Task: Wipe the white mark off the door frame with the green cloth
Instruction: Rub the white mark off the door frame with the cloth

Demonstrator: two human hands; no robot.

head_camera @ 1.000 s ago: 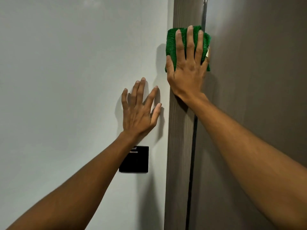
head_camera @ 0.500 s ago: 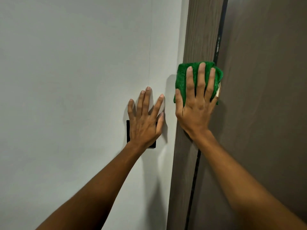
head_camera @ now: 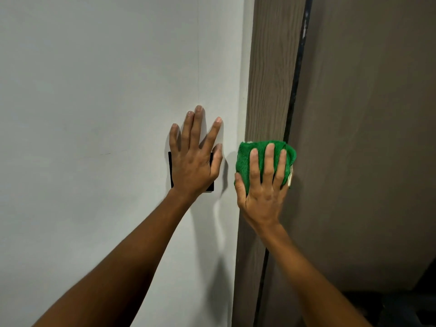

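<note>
My right hand (head_camera: 264, 185) presses a folded green cloth (head_camera: 244, 161) flat against the brown wood-grain door frame (head_camera: 269, 79), fingers spread over it. A small whitish mark (head_camera: 305, 29) shows high up on the dark strip at the frame's right edge, well above the cloth. My left hand (head_camera: 194, 159) lies flat on the white wall (head_camera: 106, 114), fingers apart, holding nothing and covering most of a black square wall switch (head_camera: 170, 171).
The brown door (head_camera: 365, 138) fills the right side beside the frame. A dark gap (head_camera: 291, 109) runs between frame and door. Something dark lies at the bottom right corner (head_camera: 389, 308).
My right hand has slid the cloth down the door frame, from well above my left hand to just beside it. My left hand has moved down over the black switch.
</note>
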